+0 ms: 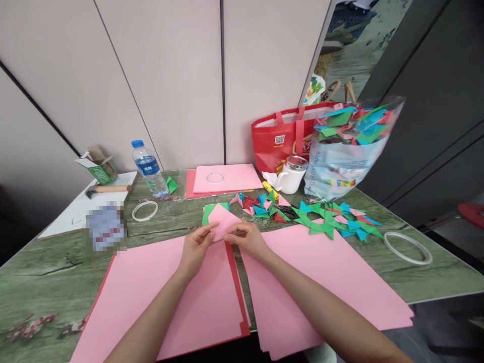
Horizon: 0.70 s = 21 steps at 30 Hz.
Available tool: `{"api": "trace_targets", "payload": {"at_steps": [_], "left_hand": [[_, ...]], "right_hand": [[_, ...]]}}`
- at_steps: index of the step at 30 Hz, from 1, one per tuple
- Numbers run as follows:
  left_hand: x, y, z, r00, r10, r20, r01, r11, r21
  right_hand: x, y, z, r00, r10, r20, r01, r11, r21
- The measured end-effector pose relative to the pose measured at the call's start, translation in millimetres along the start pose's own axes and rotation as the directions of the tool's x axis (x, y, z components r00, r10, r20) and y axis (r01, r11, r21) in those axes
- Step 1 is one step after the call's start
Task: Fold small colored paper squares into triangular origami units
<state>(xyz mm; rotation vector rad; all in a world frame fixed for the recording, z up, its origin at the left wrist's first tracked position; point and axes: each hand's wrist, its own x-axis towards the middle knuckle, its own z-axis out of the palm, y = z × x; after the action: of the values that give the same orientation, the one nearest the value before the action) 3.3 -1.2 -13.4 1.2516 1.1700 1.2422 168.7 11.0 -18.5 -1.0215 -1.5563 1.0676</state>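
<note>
A small pink paper square (pixel 224 222) is pinched between both hands above the table's middle. My left hand (pixel 195 248) grips its left lower edge with thumb and fingers closed. My right hand (pixel 247 237) pinches its right lower edge. Under my hands lie large pink sheets (pixel 170 297) over a red sheet, and a second stack of pink sheets (pixel 325 282) lies to the right. A green paper square (pixel 206 213) lies just behind the held piece.
Folded coloured paper pieces (pixel 328 219) are scattered at centre right. A clear bag of folded pieces (pixel 348 146), a red bag (pixel 282 138), a white mug (pixel 291 175), a water bottle (pixel 148 169), tape rings (pixel 144 210) (pixel 407 247) and a hammer (pixel 108 189) stand around.
</note>
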Motion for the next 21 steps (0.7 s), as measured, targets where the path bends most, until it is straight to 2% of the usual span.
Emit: {"api": "trace_targets", "payload": {"at_steps": [6, 14, 21], "left_hand": [[-4, 3, 3.7, 1.0, -0.01, 0.026, 0.01, 1.0, -0.004], [-7, 9, 9.0, 0.992, -0.112, 0.061, 0.117, 0.989, -0.09], [-7, 8, 10.8, 0.994, -0.108, 0.023, 0.111, 0.976, -0.187]], "right_hand": [[-1, 2, 6, 0.994, 0.055, -0.089, -0.043, 0.99, 0.131], [-4, -2, 8, 0.986, 0.063, -0.154, -0.045, 0.992, 0.116], [-3, 2, 9, 0.984, 0.033, -0.178, -0.019, 0.997, 0.08]]}}
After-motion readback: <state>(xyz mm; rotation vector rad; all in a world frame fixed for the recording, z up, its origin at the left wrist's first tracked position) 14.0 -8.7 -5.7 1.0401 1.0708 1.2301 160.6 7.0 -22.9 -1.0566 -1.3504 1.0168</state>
